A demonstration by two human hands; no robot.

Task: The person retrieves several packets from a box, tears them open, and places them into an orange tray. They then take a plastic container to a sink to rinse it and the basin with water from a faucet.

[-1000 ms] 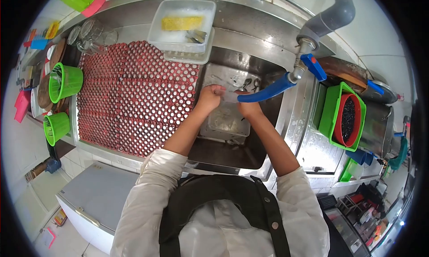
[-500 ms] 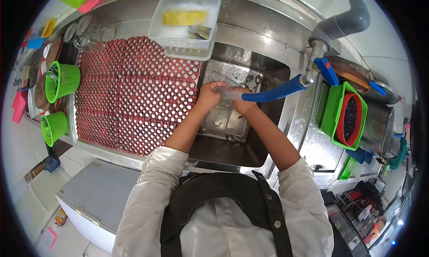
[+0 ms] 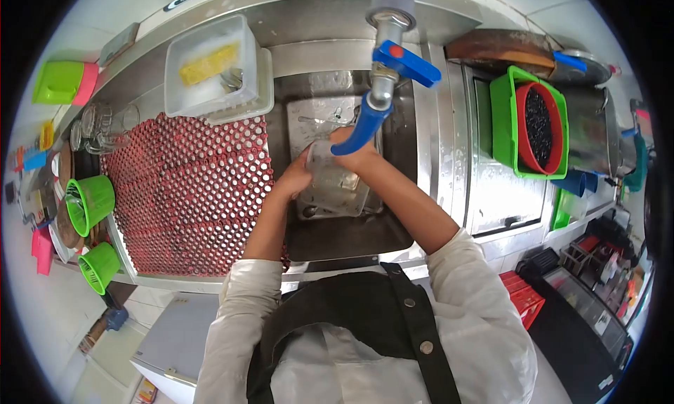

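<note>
A clear plastic container [image 3: 335, 186] is tilted in my hands inside the steel sink [image 3: 316, 244]. My left hand [image 3: 296, 176] grips its left side with the thumb near the upper edge. My right hand [image 3: 354, 150] grips its upper right part, with those fingers partly hidden by the blue hose [image 3: 365, 127]. The hose hangs from the tap [image 3: 385, 74], its mouth just over the container. Behind and below the container are metal utensils [image 3: 340, 115], partly covered.
Left of the sink lies a red perforated mat [image 3: 189, 193]. A plastic tub [image 3: 247, 46] with suds, a yellow sponge [image 3: 209, 63] and cutlery stands behind it. Glass mugs [image 3: 105, 127] and green baskets [image 3: 90, 204] are farther left. A green bin [image 3: 502, 123] holding a red bowl [image 3: 521, 116] is at right.
My view has shifted right. The clear container is now tilted up between my hands under the hose; before, my hands were close together at the hose mouth, where water blurred.
</note>
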